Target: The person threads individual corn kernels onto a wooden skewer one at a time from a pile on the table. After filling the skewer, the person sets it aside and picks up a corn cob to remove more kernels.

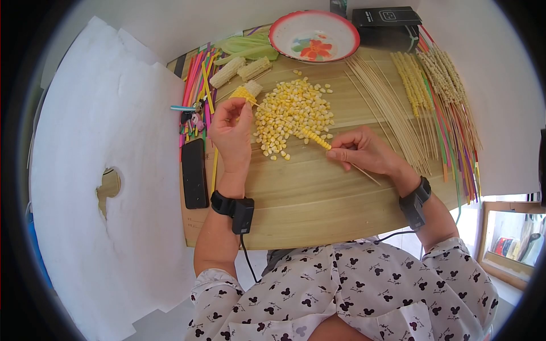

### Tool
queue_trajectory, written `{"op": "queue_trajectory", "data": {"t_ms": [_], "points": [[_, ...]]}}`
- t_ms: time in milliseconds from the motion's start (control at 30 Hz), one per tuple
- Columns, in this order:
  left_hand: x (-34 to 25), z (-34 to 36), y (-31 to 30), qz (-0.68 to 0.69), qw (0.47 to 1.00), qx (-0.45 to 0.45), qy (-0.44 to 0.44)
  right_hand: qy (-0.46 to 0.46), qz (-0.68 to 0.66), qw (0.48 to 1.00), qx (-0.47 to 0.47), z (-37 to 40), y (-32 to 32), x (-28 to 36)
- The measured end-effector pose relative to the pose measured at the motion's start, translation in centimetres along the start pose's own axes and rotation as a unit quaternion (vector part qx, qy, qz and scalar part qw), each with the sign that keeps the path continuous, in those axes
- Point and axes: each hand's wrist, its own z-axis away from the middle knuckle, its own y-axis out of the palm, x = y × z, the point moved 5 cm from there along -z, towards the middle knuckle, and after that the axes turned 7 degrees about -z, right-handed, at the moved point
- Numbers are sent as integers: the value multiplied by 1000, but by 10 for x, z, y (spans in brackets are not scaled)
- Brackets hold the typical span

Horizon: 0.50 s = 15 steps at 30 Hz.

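A thin bamboo skewer (365, 173) slants over the table, with a row of yellow corn kernels (315, 138) threaded along its middle. My right hand (364, 150) pinches it just below the lowest kernel, and the bare lower end sticks out past the fingers. At the skewer's upper end my left hand (232, 128) is closed, thumb and forefinger pressed together on the tip; any kernel between them is hidden. Right behind those fingertips lies a partly stripped corn cob (250, 88). A heap of loose kernels (293, 108) spreads under the skewer.
Two bare cobs (227, 72) and green husks (244, 45) lie at the back left, near colored sticks (196, 74) and a phone (194, 173). An enamel basin (284, 42) stands at the back. Bare skewers (392, 108) and filled skewers (441, 74) lie right.
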Motion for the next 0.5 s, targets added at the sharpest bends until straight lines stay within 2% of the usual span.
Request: {"op": "queue_trajectory", "data": {"t_ms": [500], "points": [[2, 1, 2, -16, 1000, 16, 16, -10, 25, 1000, 5, 1, -1, 1]]}}
